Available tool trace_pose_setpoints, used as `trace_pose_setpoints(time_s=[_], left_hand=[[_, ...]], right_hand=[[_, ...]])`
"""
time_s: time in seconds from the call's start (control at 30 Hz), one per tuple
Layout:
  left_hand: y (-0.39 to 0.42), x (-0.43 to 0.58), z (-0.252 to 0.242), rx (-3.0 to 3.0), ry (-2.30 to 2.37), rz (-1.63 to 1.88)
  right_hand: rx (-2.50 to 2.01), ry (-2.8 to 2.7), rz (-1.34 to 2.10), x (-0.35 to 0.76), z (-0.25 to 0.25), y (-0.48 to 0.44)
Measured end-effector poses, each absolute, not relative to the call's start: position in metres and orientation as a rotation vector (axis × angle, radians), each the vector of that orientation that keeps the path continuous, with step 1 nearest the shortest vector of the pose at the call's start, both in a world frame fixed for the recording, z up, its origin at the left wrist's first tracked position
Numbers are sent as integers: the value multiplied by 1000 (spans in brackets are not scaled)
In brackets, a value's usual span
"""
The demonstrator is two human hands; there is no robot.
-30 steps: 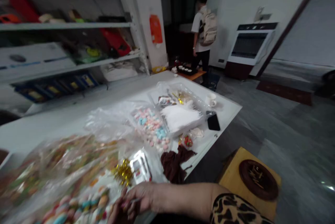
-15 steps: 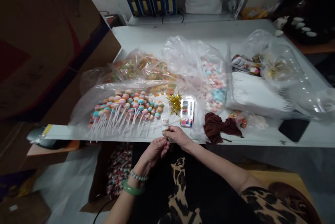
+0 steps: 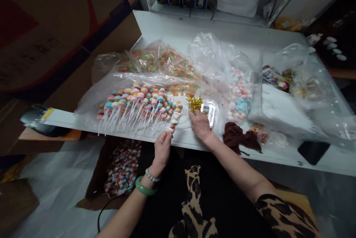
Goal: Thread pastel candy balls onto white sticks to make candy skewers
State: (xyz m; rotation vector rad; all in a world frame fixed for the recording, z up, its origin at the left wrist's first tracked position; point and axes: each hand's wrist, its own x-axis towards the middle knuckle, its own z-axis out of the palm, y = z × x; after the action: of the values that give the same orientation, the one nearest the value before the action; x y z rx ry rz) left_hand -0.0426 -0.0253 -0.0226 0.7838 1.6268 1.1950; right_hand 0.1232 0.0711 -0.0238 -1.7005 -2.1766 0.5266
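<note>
My left hand (image 3: 162,150) is closed round the stick of a candy skewer (image 3: 174,120) wrapped in clear film, held up at the front edge of the white table (image 3: 194,30). Beside it, my right hand (image 3: 199,124) reaches onto the table with fingers bent at a bunch of gold twist ties (image 3: 195,103); whether it grips one is hidden. A small printed packet (image 3: 211,113) lies just right of that hand. Left of the skewer lies a row of several finished candy skewers (image 3: 139,106) on clear plastic.
Bags of loose candy (image 3: 239,91) and orange sweets (image 3: 164,61) lie behind. A brown cloth (image 3: 240,139), a stack of white wrappers (image 3: 278,110) and a black phone (image 3: 313,152) sit to the right. A cardboard box of candy (image 3: 122,169) stands under the table.
The view swung from the room down to the table. My hands were together on the skewer; now the left holds it alone and the right has reached to the gold ties.
</note>
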Motion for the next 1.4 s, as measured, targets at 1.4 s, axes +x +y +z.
trace_pose_setpoints(time_s=[1.4], left_hand=[[10,-4,2,405,1151,1101]], right_hand=[[-1468,-734,1432,106,-14,31]])
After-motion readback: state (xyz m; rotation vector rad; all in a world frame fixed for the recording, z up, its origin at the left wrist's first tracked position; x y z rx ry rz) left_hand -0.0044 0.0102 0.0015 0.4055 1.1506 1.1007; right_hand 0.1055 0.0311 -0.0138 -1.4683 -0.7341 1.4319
